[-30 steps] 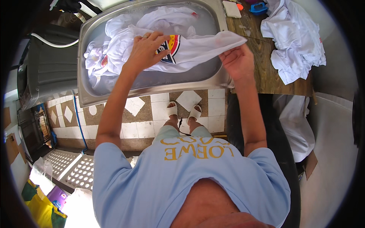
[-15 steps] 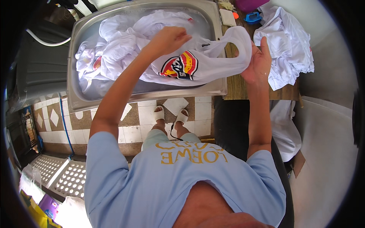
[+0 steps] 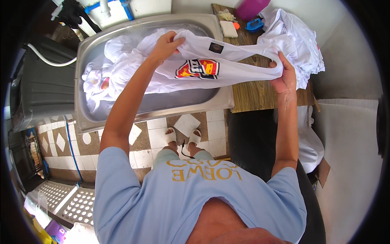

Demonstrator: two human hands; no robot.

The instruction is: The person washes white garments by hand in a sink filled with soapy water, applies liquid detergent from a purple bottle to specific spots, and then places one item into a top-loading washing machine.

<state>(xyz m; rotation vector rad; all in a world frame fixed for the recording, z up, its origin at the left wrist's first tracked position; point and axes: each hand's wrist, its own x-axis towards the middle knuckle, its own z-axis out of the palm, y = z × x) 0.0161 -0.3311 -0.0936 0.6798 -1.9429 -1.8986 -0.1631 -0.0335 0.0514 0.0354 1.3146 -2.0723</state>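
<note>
A wet white sleeveless jersey (image 3: 237, 78) with a red, yellow and black print is stretched across the right side of a metal sink (image 3: 227, 99). My left hand (image 3: 165, 48) is closed on its upper edge, above the water. At the other end, my right hand (image 3: 285, 76) grips the shoulder straps, with the thumb on top and the other fingers partly hidden by the cloth. A dark square label shows inside the neck. More white clothes (image 3: 118, 57) lie bunched in cloudy water to the left.
Right of the sink is a wooden board (image 3: 256, 97) bearing a pile of white clothes (image 3: 290, 36), a blue scrub brush (image 3: 254, 25), a pale block (image 3: 228, 29) and an orange round thing (image 3: 236, 25). A purple container (image 3: 252, 9) stands behind.
My left hand has taken hold of the jersey's upper edge and spread it wider, uncovering the dark label. My right hand has moved slightly right and down, its fingers now closed round the straps.
</note>
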